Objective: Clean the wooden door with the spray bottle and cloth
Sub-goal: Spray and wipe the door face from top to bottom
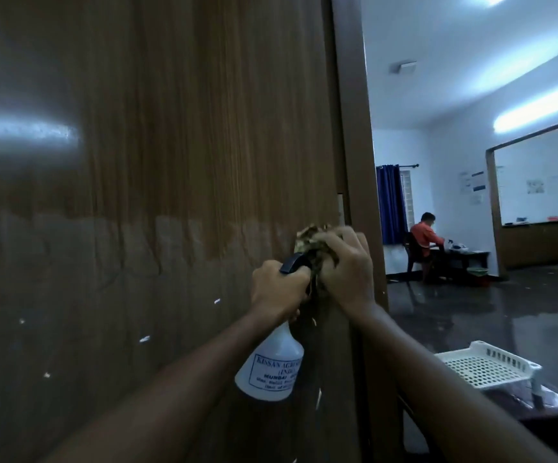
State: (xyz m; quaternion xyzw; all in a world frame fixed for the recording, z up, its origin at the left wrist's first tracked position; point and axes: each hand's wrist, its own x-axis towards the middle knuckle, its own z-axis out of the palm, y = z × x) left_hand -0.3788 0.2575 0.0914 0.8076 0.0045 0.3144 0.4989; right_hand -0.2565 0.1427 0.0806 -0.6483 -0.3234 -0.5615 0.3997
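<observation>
Both forearms reach up from 6 o'clock, hands side by side and nearly touching before the door (144, 195). The left hand (279, 289) grips the neck of the spray bottle (271, 365), whose white body hangs below the fist toward 6 o'clock. At its 2 o'clock, the right hand (348, 269) clutches the bunched cloth (311, 240) against the door's right edge.

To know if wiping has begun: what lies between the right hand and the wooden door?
In the head view, a crumpled cloth lies between the right hand and the wooden door, near its edge.
</observation>
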